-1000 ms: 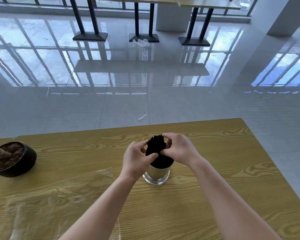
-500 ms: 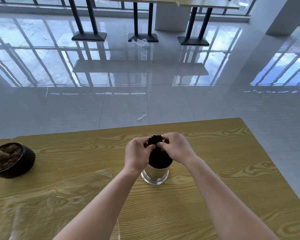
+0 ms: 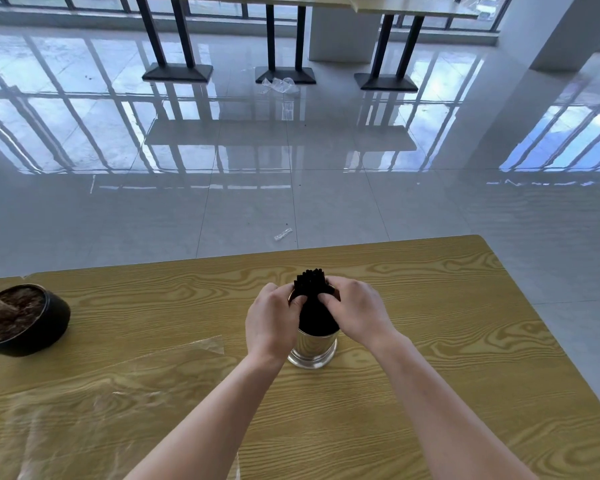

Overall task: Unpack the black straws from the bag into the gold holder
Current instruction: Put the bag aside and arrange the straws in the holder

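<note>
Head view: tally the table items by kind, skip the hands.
Gold holder: 1
Black straw bundle, single straws too dense to count: 1
Clear plastic bag: 1
Black pot of soil: 1
Total: 4

Two bare, slender forearms are being shown, ending in the bare left hand [image 3: 273, 318] and right hand [image 3: 358, 311].
</note>
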`<state>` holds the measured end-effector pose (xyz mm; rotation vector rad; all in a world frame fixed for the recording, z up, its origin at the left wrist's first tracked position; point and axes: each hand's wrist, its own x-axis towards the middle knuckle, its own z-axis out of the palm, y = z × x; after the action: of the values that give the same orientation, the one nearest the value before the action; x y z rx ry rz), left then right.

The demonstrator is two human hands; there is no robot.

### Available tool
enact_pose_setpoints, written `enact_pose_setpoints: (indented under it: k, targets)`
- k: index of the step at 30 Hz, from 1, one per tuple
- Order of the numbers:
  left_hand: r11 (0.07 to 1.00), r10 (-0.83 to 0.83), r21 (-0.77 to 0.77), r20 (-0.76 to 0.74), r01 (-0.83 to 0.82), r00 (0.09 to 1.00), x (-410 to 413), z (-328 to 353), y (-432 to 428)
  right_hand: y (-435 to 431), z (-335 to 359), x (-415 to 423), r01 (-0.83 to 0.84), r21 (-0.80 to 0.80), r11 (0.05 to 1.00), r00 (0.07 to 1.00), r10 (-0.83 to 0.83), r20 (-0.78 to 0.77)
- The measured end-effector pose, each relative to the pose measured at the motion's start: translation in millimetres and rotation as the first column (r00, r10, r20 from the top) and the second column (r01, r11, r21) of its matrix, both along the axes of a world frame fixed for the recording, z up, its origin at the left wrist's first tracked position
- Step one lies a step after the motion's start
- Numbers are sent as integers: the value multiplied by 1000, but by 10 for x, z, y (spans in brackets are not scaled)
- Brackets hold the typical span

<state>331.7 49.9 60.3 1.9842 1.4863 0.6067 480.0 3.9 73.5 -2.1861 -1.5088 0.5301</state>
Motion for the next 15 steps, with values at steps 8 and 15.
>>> enact_pose_setpoints:
  k: [8, 15]
  targets:
    - [998, 2, 60, -67, 2, 998, 2, -6, 8, -31, -25, -18, -33, 99, 995, 992, 20, 124]
    - [998, -9, 54, -64, 12, 998, -2, -12, 15, 53, -13, -44, -172, 85, 981, 956, 145, 254]
